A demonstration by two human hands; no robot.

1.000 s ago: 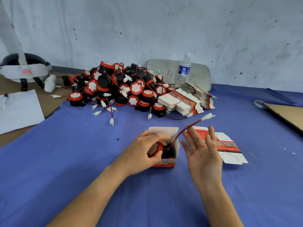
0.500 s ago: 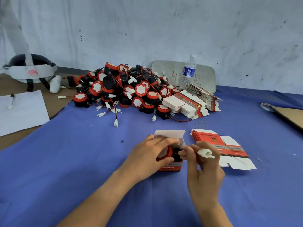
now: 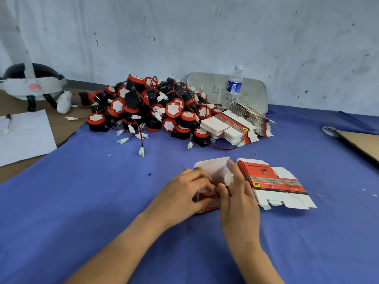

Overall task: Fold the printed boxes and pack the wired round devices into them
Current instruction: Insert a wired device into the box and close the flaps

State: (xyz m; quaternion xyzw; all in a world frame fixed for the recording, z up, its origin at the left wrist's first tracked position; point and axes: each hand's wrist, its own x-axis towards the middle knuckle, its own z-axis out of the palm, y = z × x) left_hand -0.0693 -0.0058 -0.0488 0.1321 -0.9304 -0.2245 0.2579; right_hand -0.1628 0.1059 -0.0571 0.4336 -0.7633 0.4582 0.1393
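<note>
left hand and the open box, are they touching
Touching. The head view shows the left hand with fingers curled over the open box, gripping it; the right hand pinches the white connector.

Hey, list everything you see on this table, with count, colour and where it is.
open box: one, white and red, near centre
connector: one, white, over open box
near flat boxes: one stack, red and white, right of open box
devices: large pile, black and red, far centre
far flat boxes: few stacks, red and white, right of devices
bottle: one, clear, behind far flat boxes
headset: one, white and black, far left
paper: one, white, left
cloth: one, blue, over table
left hand: one, grips open box
right hand: one, holds connector
</note>
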